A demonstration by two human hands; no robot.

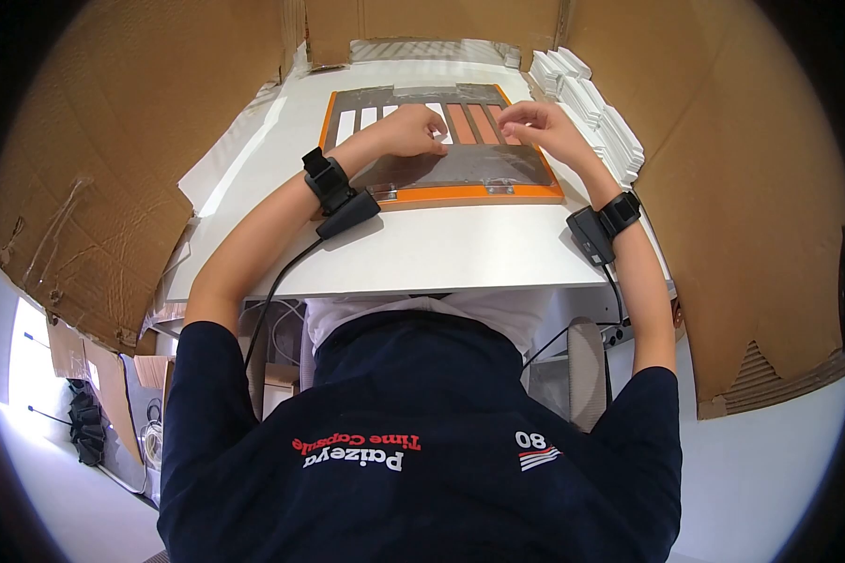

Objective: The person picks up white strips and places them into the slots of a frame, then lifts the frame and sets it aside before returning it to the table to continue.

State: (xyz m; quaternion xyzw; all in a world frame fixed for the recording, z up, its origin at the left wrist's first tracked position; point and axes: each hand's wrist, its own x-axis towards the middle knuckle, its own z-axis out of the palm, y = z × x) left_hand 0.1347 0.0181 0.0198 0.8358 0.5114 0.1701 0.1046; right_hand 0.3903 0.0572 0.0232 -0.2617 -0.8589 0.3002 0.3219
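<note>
An orange-edged board (460,195) with a grey face lies on the white table. White strips (347,122) sit in a row in its left slots, and the slots at the right show reddish-brown bars (479,124). Over the white strips at mid-board is my left hand (411,131), its fingers curved and apart from the thumb, partly covering the row. My right hand (546,129) hovers at the board's right side by the reddish-brown bars, fingers bent with a gap to the thumb. I see nothing held in either hand.
Stacks of white strips (591,113) stand along the table's right edge. Cardboard walls (751,188) rise at the back and both sides. Each wrist carries a black strapped device (329,183) with a cable running down past the table's front edge (422,289).
</note>
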